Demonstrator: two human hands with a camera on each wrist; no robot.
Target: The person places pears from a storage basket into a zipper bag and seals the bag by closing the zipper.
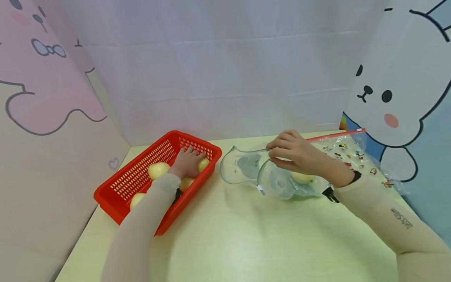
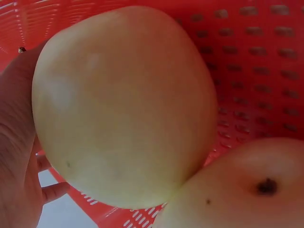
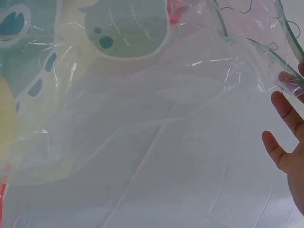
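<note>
Plastic bag [image 1: 278, 184] best kept wide
Rim [image 1: 259, 176] is pinched by right hand [image 1: 298, 154]; left hand's [image 1: 186, 161] hold on fruit [image 1: 203, 164] at basket's [image 1: 201, 183] right edge is unclear.

Basket [image 1: 116, 203]: solid red, walls pierced in rows of slots. Fruit [image 1: 158, 171]: pale yellow, plain; one dark brown at its hollow, with a small dark speck. Bag [image 1: 243, 168]: transparent, green-edged, printed with blue-green shapes and pale marks. Zip bag [image 1: 345, 147]: transparent, red strip, scattered multicoloured cartoon figures. Sleeves [image 1: 141, 227]: cream, the right bearing dark lettering. Strap [image 1: 356, 177]: black. Surface [image 1: 246, 239]: pale yellow-green. Backdrop, centre [image 1: 225, 78]: pale lilac-grey, plain. Backdrop, left [image 1: 49, 102]: pink cartoon figure, dark grey outlines, small lilac heart. Backdrop, right [image 1: 398, 78]: white cartoon animal, black outlines, pinkish cheek, light blue ground.
</note>
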